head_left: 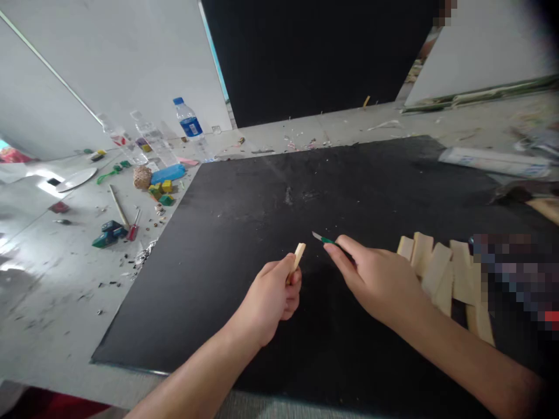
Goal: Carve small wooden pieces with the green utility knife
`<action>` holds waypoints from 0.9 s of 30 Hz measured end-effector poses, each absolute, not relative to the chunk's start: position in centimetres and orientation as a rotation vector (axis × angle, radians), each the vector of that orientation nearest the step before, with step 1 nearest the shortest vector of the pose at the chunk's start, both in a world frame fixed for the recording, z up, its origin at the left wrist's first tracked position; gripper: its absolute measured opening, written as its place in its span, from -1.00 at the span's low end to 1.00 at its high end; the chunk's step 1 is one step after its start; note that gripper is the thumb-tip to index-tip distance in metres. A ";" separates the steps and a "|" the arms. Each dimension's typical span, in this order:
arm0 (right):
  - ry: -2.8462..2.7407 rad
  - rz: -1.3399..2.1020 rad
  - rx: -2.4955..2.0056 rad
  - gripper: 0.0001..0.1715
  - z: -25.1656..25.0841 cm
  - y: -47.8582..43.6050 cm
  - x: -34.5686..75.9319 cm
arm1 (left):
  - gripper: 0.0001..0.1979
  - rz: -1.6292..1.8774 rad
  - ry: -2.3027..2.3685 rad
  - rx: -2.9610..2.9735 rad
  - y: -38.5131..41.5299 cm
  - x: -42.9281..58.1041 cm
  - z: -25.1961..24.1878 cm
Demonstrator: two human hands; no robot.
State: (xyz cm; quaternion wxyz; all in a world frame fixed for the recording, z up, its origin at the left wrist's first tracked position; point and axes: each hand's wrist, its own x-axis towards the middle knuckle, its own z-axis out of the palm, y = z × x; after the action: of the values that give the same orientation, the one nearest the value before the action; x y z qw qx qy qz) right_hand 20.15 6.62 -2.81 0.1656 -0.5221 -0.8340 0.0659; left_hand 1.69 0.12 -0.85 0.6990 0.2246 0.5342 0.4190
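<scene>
In my left hand is a small pale wooden stick, gripped in a closed fist with its end poking up past the thumb. My right hand pinches a craft knife with a green handle. Its blade points left, toward the stick, with a gap between the two. Both hands are above a black board. Several flat wooden pieces lie on the board beside my right forearm, which hides part of them.
Past the board's left edge lie a red screwdriver, a dark green tool, coloured blocks and a ball of twine. Plastic bottles stand by the white wall. A white tube-like packet rests at the right.
</scene>
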 end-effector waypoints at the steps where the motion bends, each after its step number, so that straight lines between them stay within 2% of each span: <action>1: -2.370 0.202 -1.438 -0.41 -2.8 6.4 20.2 | -0.59 0.937 1.197 0.504 0.1 1.7 -0.9; 9: -2.415 0.133 -1.150 -0.51 -2.6 5.1 19.9 | -0.58 0.923 1.229 0.530 -0.1 2.1 -1.1; 22: -2.499 0.127 -1.331 -0.43 -3.2 5.2 19.3 | -0.56 0.912 1.296 0.542 0.1 2.2 -1.9; 27: -2.521 -0.003 -1.374 -0.41 -3.8 5.3 19.3 | -0.57 0.890 1.306 0.517 0.1 2.3 -1.7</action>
State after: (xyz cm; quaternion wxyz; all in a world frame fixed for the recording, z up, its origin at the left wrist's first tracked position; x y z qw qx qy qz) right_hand 19.29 5.32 -3.78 0.1347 -0.4741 -0.8701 -0.0011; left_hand 2.30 0.10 -1.69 0.6738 0.2298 0.5803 0.3954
